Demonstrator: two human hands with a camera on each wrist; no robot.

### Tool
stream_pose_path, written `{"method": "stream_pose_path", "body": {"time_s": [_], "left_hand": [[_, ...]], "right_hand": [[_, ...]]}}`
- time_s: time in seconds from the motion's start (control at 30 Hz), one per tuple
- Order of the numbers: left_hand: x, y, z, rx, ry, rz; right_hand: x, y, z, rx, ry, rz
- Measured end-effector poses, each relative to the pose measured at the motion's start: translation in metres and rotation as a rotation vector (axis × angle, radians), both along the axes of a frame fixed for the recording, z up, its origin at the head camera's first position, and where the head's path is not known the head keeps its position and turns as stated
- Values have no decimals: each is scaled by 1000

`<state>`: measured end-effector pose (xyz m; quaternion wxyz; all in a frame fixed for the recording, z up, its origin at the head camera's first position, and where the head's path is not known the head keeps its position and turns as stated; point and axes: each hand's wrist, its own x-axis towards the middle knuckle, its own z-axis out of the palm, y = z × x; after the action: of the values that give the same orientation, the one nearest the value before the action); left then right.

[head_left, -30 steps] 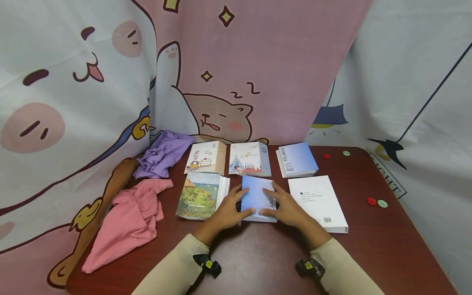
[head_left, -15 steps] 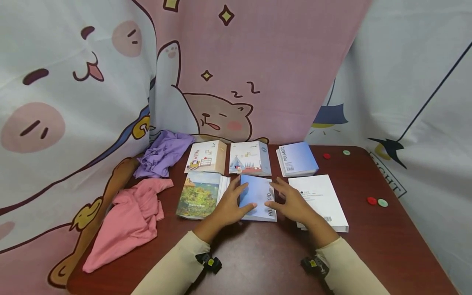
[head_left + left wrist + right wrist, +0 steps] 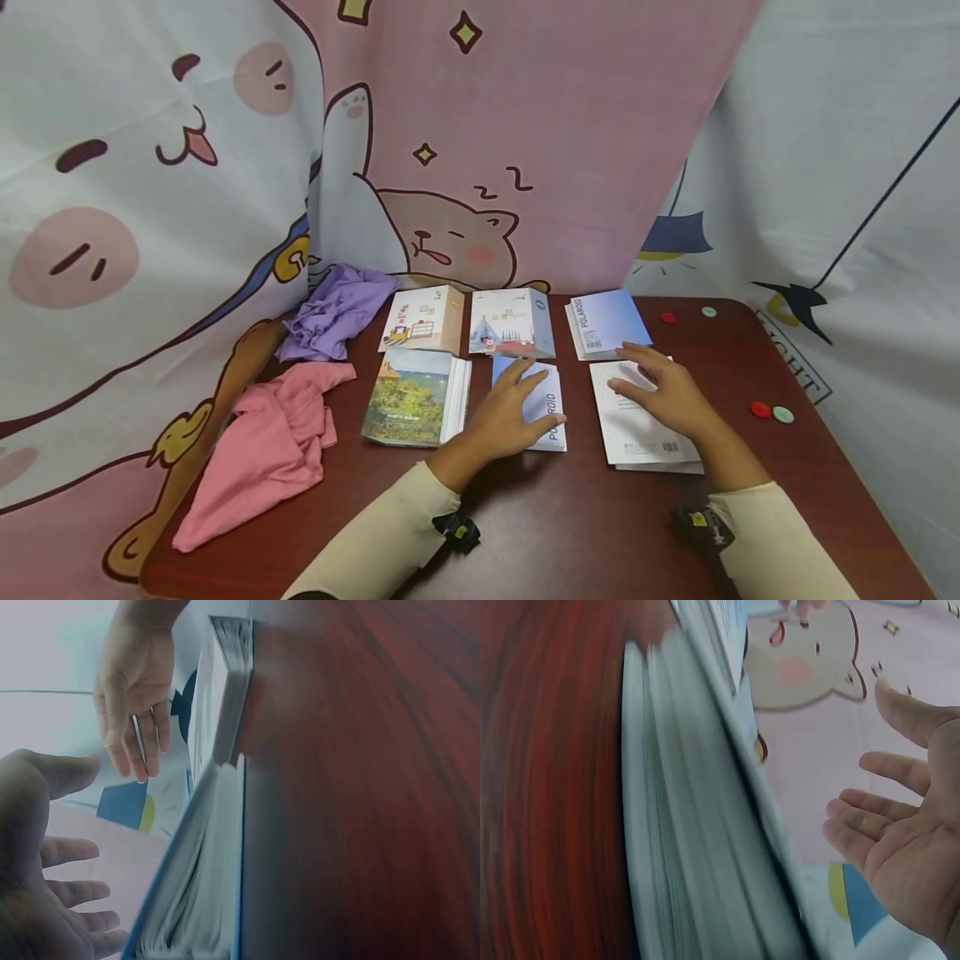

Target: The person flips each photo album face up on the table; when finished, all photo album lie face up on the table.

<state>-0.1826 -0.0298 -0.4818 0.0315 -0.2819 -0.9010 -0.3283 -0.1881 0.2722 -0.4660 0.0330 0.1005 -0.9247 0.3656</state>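
Observation:
Two bare hands hover over albums on a dark red table. My left hand [image 3: 504,421], fingers spread, is above the blue Polaroid album [image 3: 549,402] and partly covers it in the head view. In the left wrist view, that album's page edges [image 3: 202,889] face the camera, and the left hand [image 3: 45,877] holds nothing. Over the white album [image 3: 637,446] with small print and a barcode is my right hand [image 3: 667,396], thumb and fingers apart. The right wrist view shows thick page edges [image 3: 694,817] beside the open right hand [image 3: 907,832], which grips nothing.
At left lies a landscape photo album [image 3: 408,400]. Behind are two illustrated albums, one beige-sided [image 3: 420,321] and one blue-sided [image 3: 510,321], and another blue Polaroid album [image 3: 613,321]. Purple cloth [image 3: 337,308] and pink cloth [image 3: 266,442] lie left; red discs [image 3: 761,409] and green discs [image 3: 783,414] lie right.
Both hands have come away from the sides of the blue Polaroid album. The right hand has moved right, over the white album; the left has shifted slightly right above the blue one.

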Motion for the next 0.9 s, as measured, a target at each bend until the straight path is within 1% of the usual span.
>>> {"method": "stream_pose_path", "body": {"time_s": [0.1, 0.3, 0.47, 0.6, 0.77, 0.9], "left_hand": [[3, 10, 5, -15, -32, -24], [8, 31, 14, -17, -67, -32], [12, 52, 14, -54, -87, -65], [15, 68, 9, -84, -68, -108], [19, 88, -2, -132, -25, -129], [24, 105, -12, -165, -12, -145]], "right_hand": [[2, 18, -1, 5, -16, -41], [2, 49, -10, -10, -59, -51], [4, 68, -19, 10, -73, -75], [0, 81, -29, 12, -67, -67], [-7, 93, -40, -4, -106, -77], [-8, 99, -47, -50, -125, -66]]}}
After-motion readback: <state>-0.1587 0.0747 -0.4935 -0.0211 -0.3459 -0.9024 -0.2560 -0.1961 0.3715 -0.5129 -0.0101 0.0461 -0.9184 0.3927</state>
